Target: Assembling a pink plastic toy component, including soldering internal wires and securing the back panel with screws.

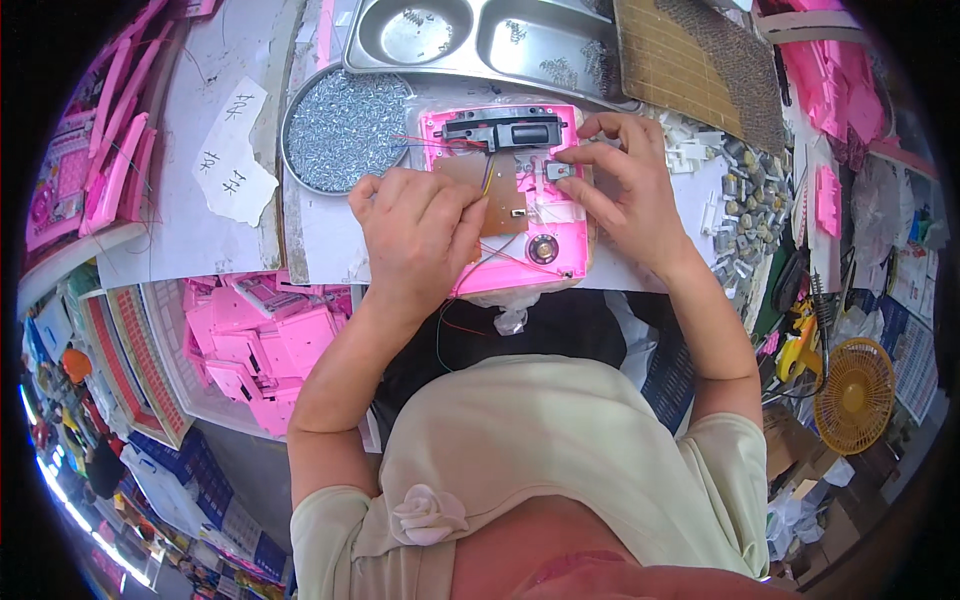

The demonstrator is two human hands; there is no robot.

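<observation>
A pink plastic casing (568,262) lies in front of me at the table edge, its inner side up. It holds a brown circuit board (505,205), a black part (525,134) along the far side and a round speaker (542,248) near the lower right. Thin coloured wires run between them. My left hand (415,230) rests with curled fingers over the casing's left side and the board's edge; what its fingertips grip is hidden. On the right, thumb and index finger of my right hand (640,190) close around a small grey motor (559,172) at the casing's right side.
A round tray (291,160) full of small screws stands left of the casing. Behind sits a compartmented metal tray (480,67) with some screws. Small motors (745,200) and white plastic pieces (690,145) are heaped at right. A crate (185,345) of pink casings stands lower left.
</observation>
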